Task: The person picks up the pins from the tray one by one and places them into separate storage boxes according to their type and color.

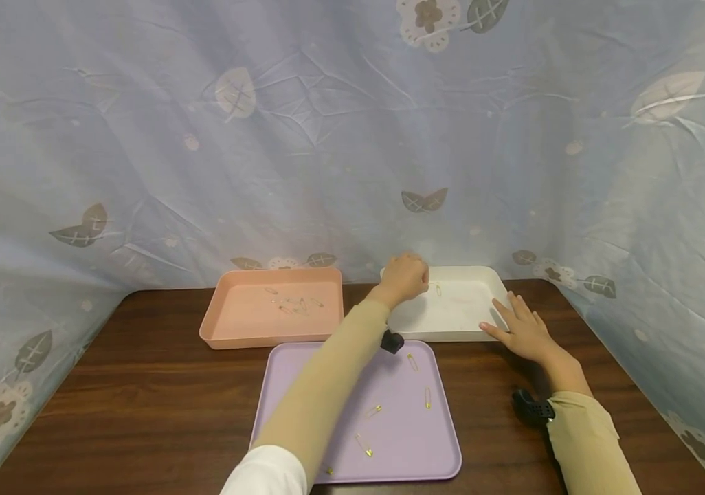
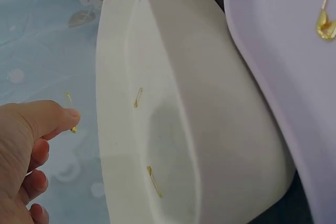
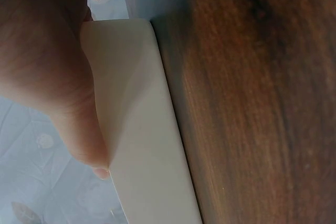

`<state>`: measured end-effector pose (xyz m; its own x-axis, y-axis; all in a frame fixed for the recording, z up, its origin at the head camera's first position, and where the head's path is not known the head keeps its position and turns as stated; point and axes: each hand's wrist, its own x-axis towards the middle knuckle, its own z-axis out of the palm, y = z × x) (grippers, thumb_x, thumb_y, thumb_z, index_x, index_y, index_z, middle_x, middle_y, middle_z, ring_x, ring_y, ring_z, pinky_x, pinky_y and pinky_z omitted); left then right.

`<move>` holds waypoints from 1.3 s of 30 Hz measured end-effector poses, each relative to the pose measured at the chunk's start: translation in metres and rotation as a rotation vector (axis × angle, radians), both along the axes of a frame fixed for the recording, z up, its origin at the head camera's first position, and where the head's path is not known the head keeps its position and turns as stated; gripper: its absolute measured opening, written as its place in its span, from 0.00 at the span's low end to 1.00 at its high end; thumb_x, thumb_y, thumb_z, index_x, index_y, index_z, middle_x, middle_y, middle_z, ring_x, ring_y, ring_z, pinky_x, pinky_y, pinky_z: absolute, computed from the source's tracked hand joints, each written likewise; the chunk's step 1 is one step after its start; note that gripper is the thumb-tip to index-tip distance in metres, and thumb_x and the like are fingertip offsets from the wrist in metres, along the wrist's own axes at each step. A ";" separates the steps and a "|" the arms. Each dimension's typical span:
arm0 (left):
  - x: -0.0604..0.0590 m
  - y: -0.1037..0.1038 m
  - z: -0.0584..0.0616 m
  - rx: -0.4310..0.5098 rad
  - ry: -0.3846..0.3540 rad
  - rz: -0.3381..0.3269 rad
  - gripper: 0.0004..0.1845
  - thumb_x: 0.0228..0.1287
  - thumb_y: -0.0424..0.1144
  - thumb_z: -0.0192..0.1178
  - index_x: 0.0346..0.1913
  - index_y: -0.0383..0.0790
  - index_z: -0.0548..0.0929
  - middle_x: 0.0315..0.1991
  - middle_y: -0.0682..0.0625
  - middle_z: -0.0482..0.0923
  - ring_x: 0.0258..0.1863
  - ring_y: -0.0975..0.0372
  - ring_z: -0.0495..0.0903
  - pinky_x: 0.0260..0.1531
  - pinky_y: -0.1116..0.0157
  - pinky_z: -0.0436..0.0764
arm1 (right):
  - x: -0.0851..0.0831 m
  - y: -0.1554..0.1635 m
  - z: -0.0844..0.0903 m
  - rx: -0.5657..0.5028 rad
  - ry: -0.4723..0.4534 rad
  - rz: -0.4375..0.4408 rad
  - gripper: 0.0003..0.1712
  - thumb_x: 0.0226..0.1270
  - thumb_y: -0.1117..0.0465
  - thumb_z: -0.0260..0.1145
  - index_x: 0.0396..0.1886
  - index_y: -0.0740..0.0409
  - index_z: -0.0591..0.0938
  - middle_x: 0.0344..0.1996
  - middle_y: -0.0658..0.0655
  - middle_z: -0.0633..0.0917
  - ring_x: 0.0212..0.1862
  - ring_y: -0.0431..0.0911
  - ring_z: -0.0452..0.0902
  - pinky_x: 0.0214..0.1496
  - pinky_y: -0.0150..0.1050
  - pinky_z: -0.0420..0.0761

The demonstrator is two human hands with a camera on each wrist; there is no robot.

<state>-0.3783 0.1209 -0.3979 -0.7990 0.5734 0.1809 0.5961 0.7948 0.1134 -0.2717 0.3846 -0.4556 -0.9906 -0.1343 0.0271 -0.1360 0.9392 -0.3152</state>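
Over the back left corner of the white tray point(image 1: 451, 313), near the middle of the head frame, the left hand point(image 1: 403, 277) is curled and pinches a small gold safety pin point(image 2: 70, 109) between thumb and finger; the left wrist view shows this pin at the thumb tip, above the tray's rim. The right hand point(image 1: 522, 330) lies with straight fingers on the right front edge of the same tray and holds nothing; in the right wrist view its thumb presses the tray's wall point(image 3: 139, 129). Two pins point(image 2: 137, 97) lie already on the floor of the white tray. Below it in the frame, the purple tray point(image 1: 389, 440) carries several more gold pins point(image 1: 427, 397), and at the left the pink tray point(image 1: 247, 323) holds a small group of silver-looking pins point(image 1: 295, 303). All three trays stand on the dark wooden counter point(image 1: 142, 412). To do this step well, I think the left hand should bring the pin down close to the tray floor before the fingers open, so that it does not bounce over the low rim. The right hand should keep a steady pressure, because the light tray can slide on the smooth wood. The left sleeve passes above the purple tray, so the arm should stay lifted and not sweep the loose pins there.
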 end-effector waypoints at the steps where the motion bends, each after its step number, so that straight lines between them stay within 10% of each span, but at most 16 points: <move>1: -0.001 0.000 -0.001 0.005 -0.006 0.007 0.05 0.64 0.40 0.59 0.32 0.50 0.84 0.37 0.57 0.79 0.42 0.62 0.75 0.50 0.59 0.74 | 0.000 0.000 0.000 -0.001 -0.001 0.001 0.47 0.68 0.35 0.55 0.74 0.63 0.59 0.74 0.77 0.47 0.75 0.72 0.41 0.68 0.75 0.45; 18: -0.006 0.002 -0.010 0.044 -0.031 0.064 0.15 0.63 0.36 0.56 0.18 0.49 0.72 0.29 0.56 0.72 0.31 0.62 0.67 0.44 0.60 0.69 | 0.001 -0.001 0.002 -0.003 -0.003 -0.001 0.48 0.68 0.35 0.55 0.74 0.64 0.59 0.74 0.77 0.47 0.75 0.72 0.40 0.68 0.75 0.45; 39: -0.009 0.002 -0.015 0.070 -0.038 0.116 0.08 0.64 0.38 0.60 0.27 0.49 0.82 0.35 0.58 0.79 0.38 0.63 0.74 0.51 0.57 0.72 | 0.001 -0.001 0.002 -0.001 -0.003 0.001 0.47 0.69 0.35 0.55 0.74 0.64 0.59 0.74 0.77 0.47 0.75 0.72 0.39 0.68 0.75 0.45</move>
<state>-0.3877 0.1231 -0.4130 -0.8660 0.4643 0.1856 0.4953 0.8474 0.1914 -0.2709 0.3831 -0.4537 -0.9905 -0.1353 0.0243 -0.1360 0.9387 -0.3169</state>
